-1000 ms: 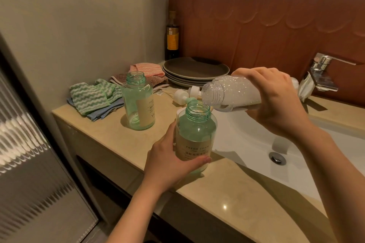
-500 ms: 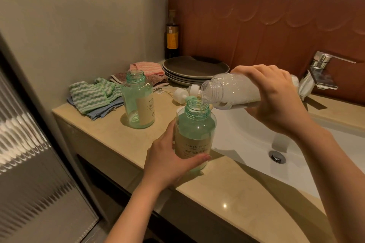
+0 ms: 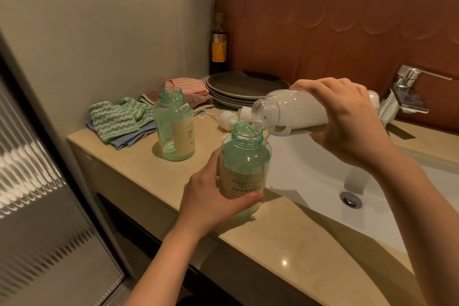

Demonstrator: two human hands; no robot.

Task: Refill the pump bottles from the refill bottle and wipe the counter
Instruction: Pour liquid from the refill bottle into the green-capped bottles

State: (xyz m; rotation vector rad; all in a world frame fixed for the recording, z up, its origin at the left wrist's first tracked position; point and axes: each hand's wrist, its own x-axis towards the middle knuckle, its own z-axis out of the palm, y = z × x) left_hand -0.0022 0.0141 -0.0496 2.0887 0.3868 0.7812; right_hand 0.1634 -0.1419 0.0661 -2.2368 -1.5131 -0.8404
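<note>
My left hand [image 3: 211, 199] grips a green pump bottle [image 3: 244, 164] with a beige label, standing uncapped at the counter's front edge. My right hand [image 3: 347, 117] holds the clear refill bottle [image 3: 290, 112] tipped almost level, its open mouth just over the green bottle's neck. A thin stream of liquid runs from it into the neck. A second uncapped green pump bottle [image 3: 175, 124] stands alone further left on the beige counter [image 3: 285, 238]. Two white pump heads [image 3: 228, 118] lie behind the bottles.
Folded cloths [image 3: 116, 120] lie at the counter's left end, pink and brown ones [image 3: 191, 87] behind. A stack of dark plates [image 3: 241, 87] and a dark glass bottle [image 3: 219, 45] sit in the back corner. The white sink [image 3: 323, 176] and chrome tap [image 3: 407, 92] are on the right.
The refill bottle has tipped lower and its mouth has come down to the held bottle's neck; liquid now runs out. My left hand has kept its hold.
</note>
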